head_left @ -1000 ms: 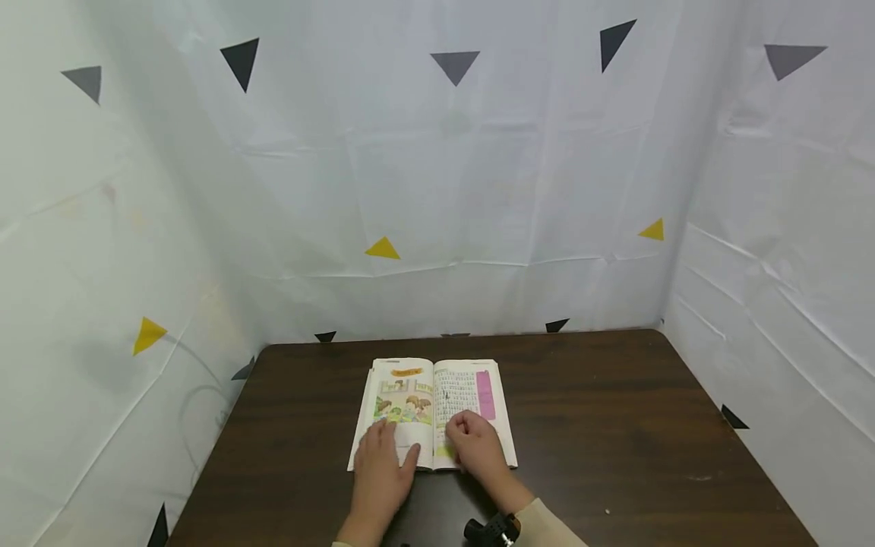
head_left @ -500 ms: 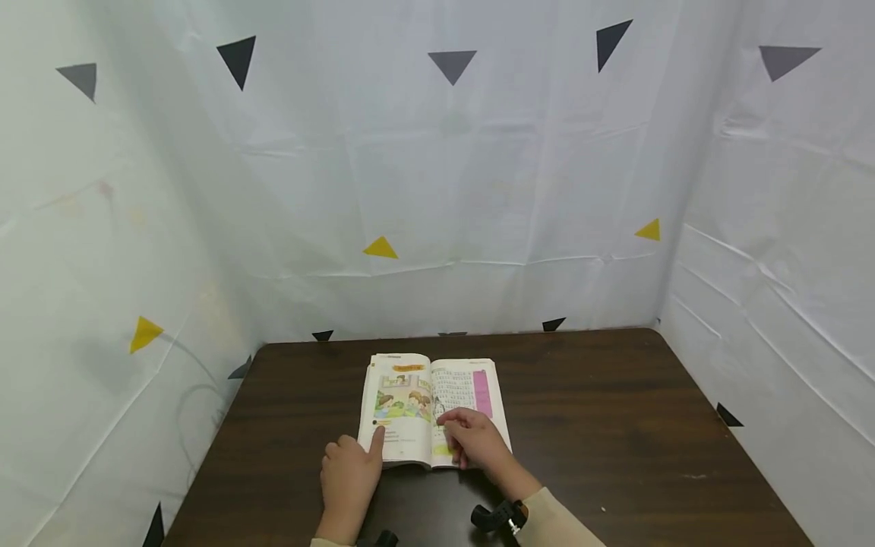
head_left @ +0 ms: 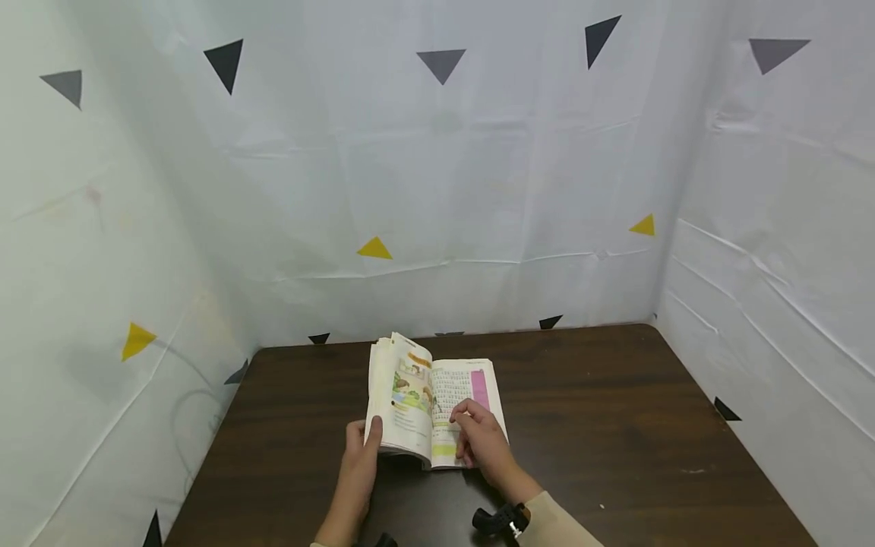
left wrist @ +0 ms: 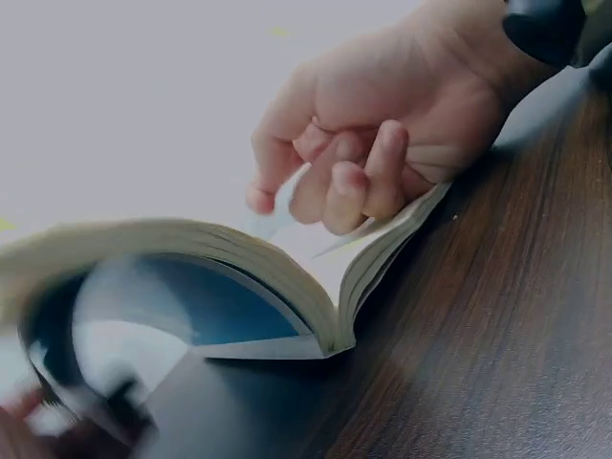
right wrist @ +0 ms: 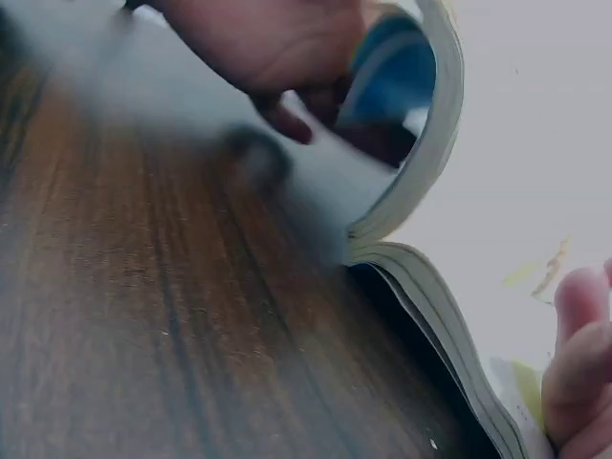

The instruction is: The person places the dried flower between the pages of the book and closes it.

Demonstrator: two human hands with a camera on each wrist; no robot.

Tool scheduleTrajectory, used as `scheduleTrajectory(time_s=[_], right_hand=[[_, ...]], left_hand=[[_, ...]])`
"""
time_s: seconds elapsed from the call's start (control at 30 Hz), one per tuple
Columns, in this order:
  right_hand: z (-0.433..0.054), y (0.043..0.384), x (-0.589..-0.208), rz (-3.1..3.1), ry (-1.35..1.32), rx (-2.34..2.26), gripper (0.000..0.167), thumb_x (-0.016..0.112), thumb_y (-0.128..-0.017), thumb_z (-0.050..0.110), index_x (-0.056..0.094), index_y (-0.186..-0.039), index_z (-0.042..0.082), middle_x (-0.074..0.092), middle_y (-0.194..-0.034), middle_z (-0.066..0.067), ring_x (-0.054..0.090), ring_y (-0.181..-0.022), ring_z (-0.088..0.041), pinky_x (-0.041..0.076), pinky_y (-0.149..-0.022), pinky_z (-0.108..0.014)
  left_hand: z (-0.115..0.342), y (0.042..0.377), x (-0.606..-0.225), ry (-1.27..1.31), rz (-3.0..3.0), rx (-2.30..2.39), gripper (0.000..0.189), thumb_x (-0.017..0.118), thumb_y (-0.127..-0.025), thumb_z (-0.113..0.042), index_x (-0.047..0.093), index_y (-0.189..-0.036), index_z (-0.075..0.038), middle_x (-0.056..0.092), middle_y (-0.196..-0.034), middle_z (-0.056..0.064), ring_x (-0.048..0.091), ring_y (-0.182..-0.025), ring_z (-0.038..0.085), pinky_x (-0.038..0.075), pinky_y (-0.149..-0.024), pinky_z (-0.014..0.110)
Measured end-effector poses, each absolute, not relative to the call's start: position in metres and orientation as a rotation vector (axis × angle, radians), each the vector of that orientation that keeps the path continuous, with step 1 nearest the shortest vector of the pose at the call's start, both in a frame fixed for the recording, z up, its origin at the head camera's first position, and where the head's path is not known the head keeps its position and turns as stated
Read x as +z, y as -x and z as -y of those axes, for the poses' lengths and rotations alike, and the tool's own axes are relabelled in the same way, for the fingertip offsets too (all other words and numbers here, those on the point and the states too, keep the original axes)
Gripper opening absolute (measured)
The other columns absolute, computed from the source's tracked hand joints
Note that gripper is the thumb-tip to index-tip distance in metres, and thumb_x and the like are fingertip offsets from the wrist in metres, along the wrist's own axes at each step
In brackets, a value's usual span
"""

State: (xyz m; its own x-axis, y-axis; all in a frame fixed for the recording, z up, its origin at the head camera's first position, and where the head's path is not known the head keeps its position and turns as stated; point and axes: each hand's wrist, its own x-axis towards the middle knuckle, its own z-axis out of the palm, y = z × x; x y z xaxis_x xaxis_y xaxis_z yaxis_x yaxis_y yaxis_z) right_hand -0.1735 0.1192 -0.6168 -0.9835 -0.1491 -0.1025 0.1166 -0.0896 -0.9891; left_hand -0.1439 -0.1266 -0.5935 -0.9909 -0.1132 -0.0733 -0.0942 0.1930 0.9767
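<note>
An open paperback book (head_left: pixel 451 386) lies on the table, with coloured drawings on its left page and text beside a pink strip on the right. My left hand (head_left: pixel 358 462) grips the left half by its outer edge, thumb on the page, and holds it raised. Below the raised pages, the blue cover (left wrist: pixel 244 311) bows away from the tabletop in the left wrist view. The fingers of my right hand (head_left: pixel 487 444) are loosely bent over the lower right page; in the left wrist view that hand (left wrist: pixel 392 115) holds nothing.
The dark wood table (head_left: pixel 615 425) runs out on both sides of the book. White sheeting (head_left: pixel 478 190) with printed triangles hangs behind it and along both sides. A black wrist camera (head_left: pixel 502 520) sits at the right sleeve.
My left hand has slid from the left page to its outer edge and lifted that half of the book, which now tilts up. My right hand stays over the right page.
</note>
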Motion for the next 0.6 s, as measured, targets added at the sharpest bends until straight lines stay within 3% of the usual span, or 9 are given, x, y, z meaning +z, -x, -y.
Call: scheduleTrajectory(time_s=[0.1,0.17,0.23,0.33,0.37,0.43,0.5,0.6], right_hand=[[-0.123,0.177,-0.62,-1.832,0.062,-2.325,0.025,0.049,-0.115,0.017,0.051,-0.118,-0.008,0.052,-0.057,-0.005,0.049,-0.042,-0.013,0.039,-0.038,-0.024],[-0.127,0.18,-0.622,-1.72,0.125,-2.398,0.027,0.046,-0.117,0.021,0.048,-0.12,-0.006,0.048,-0.061,-0.002,0.053,-0.046,-0.013,0.038,-0.04,-0.023],[-0.132,0.181,-0.622,-1.594,0.22,-2.474,0.031,0.041,-0.119,0.026,0.045,-0.129,-0.003,0.043,-0.067,0.0,0.054,-0.052,-0.013,0.038,-0.042,-0.023],[-0.144,0.175,-0.621,-1.3,0.376,-2.585,0.042,0.03,-0.122,0.034,0.04,-0.153,0.009,0.066,-0.094,-0.001,0.058,-0.063,-0.009,0.036,-0.05,-0.021],[-0.151,0.172,-0.62,-1.209,0.394,-2.622,0.047,0.027,-0.122,0.037,0.035,-0.161,0.013,0.07,-0.103,0.0,0.056,-0.064,-0.008,0.034,-0.052,-0.022],[-0.167,0.167,-0.617,-1.182,0.362,-2.691,0.051,0.026,-0.122,0.039,0.031,-0.168,0.019,0.07,-0.108,0.004,0.05,-0.064,-0.006,0.03,-0.053,-0.023],[-0.186,0.164,-0.615,-1.461,0.286,-2.672,0.052,0.036,-0.121,0.036,0.035,-0.169,0.017,0.067,-0.099,0.004,0.047,-0.064,-0.008,0.03,-0.053,-0.024],[-0.204,0.159,-0.613,-2.299,0.099,-2.164,0.039,0.06,-0.114,0.033,0.062,-0.15,0.018,0.048,-0.076,0.003,0.042,-0.06,-0.011,0.033,-0.052,-0.026]], left_hand=[[0.125,0.143,-0.597,0.111,2.215,-2.151,0.05,0.048,-0.118,-0.036,0.032,-0.156,-0.008,0.052,-0.157,0.021,0.056,-0.139,0.022,0.046,-0.114,0.032],[0.123,0.143,-0.601,0.427,2.119,-2.186,0.058,0.048,-0.117,-0.017,0.02,-0.167,-0.01,0.046,-0.16,0.024,0.057,-0.14,0.016,0.048,-0.112,0.025],[0.119,0.142,-0.606,0.711,2.108,-2.138,0.075,0.05,-0.114,-0.006,0.008,-0.175,-0.017,0.045,-0.163,0.023,0.058,-0.143,0.018,0.051,-0.113,0.027],[0.108,0.139,-0.619,0.918,2.354,-1.846,0.081,0.06,-0.112,-0.014,0.013,-0.177,-0.026,0.048,-0.168,0.013,0.055,-0.148,0.023,0.048,-0.12,0.04],[0.104,0.137,-0.623,0.964,2.468,-1.708,0.078,0.062,-0.112,-0.02,0.019,-0.177,-0.026,0.047,-0.171,0.008,0.052,-0.151,0.027,0.046,-0.122,0.048],[0.096,0.135,-0.632,1.02,2.691,-1.406,0.072,0.066,-0.11,-0.033,0.031,-0.174,-0.028,0.04,-0.176,-0.001,0.045,-0.158,0.032,0.039,-0.123,0.062],[0.09,0.133,-0.638,1.069,2.831,-1.207,0.066,0.065,-0.109,-0.044,0.041,-0.17,-0.029,0.034,-0.179,-0.004,0.038,-0.162,0.031,0.031,-0.122,0.072],[0.086,0.131,-0.64,1.107,2.902,-1.086,0.067,0.065,-0.108,-0.047,0.043,-0.169,-0.028,0.032,-0.18,-0.003,0.035,-0.164,0.032,0.029,-0.119,0.078]])
